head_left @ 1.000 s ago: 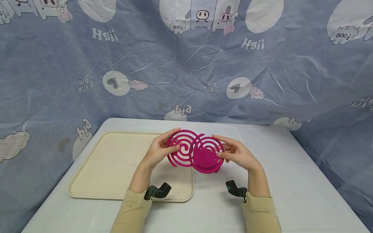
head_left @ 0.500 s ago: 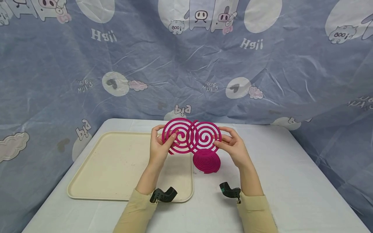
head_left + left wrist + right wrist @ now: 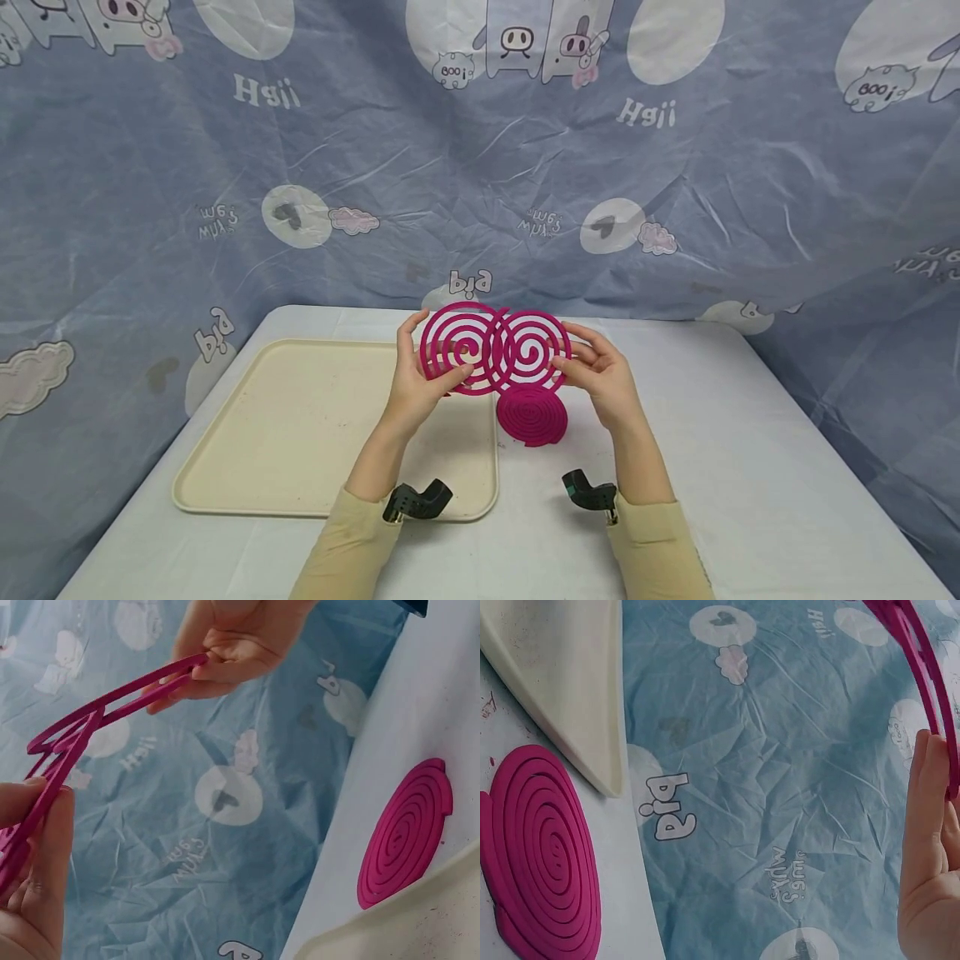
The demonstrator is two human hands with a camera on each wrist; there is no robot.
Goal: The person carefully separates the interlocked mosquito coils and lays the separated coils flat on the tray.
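Both forearms reach forward, raised side by side. The left hand and right hand face each other, fingers pinching.

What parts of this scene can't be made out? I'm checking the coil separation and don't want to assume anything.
- Head view: whether the two held coils are fully apart; they overlap in the middle.
- Right wrist view: the right hand is cut off by the frame edge, hiding its grip.
- Left wrist view: the left hand is cut off at the corner.
- Head view: the tray has specks too small to identify.
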